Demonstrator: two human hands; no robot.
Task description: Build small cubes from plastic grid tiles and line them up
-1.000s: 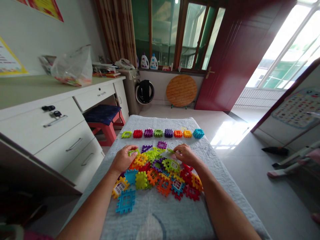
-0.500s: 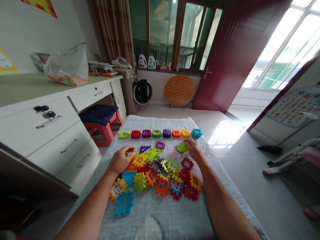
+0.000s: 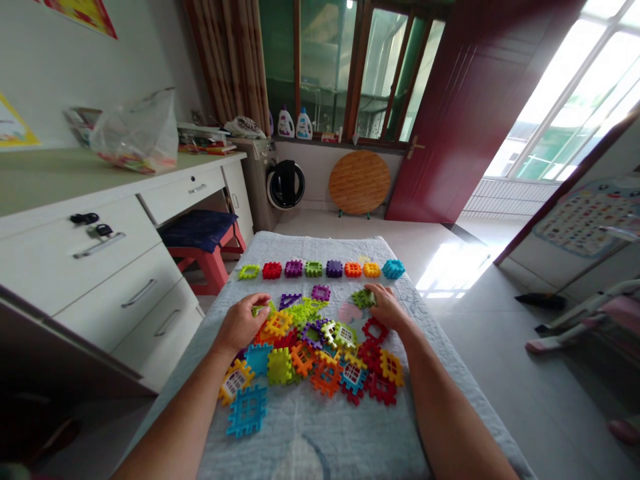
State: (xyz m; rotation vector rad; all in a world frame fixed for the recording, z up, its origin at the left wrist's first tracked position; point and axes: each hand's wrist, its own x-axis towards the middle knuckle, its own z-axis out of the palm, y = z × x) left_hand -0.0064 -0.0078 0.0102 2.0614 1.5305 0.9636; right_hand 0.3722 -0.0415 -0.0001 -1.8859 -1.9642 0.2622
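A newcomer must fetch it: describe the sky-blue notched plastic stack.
Find the long table under pale blue cloth. Beyond its heap of multicoloured notched plastic pieces runs a multicoloured plastic row; at its right end sits the sky-blue notched plastic stack, the row's only sky-blue.

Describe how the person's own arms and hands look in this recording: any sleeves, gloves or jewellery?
Both the left forearm and the right forearm are bare, with no sleeve in view. The left hand and right hand are ungloved. No watch or bracelet shows at either wrist; the fingers are too small to rule out rings.
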